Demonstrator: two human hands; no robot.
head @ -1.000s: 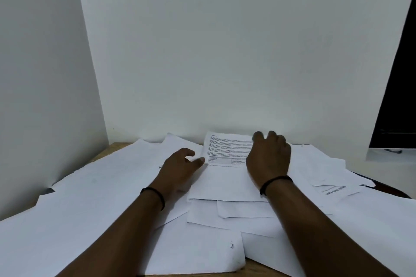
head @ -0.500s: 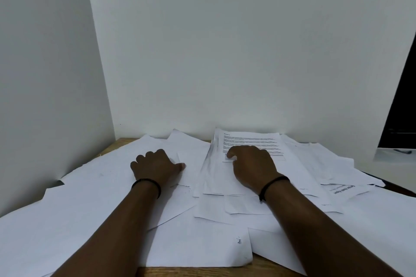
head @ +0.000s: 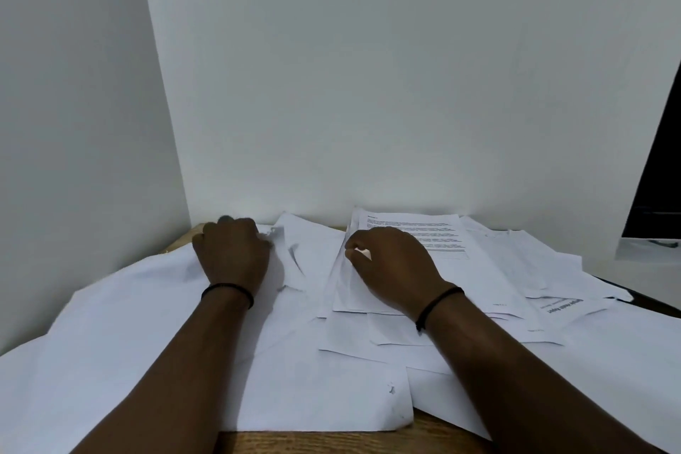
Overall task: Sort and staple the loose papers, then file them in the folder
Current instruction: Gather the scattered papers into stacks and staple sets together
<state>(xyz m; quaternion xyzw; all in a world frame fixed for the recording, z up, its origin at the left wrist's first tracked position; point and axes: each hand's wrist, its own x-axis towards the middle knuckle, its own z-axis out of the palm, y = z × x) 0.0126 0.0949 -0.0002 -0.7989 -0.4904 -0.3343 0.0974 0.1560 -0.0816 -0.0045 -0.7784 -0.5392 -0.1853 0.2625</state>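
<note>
Many loose papers, wooden table

You're at a plain office-type desk: wooden table in a bare white wall corner, covered with loose printed papers.

Both forearms are bare, with no sleeves in view. The left hand and the right hand each have a thin black band around the wrist, the fingers without rings.
</note>
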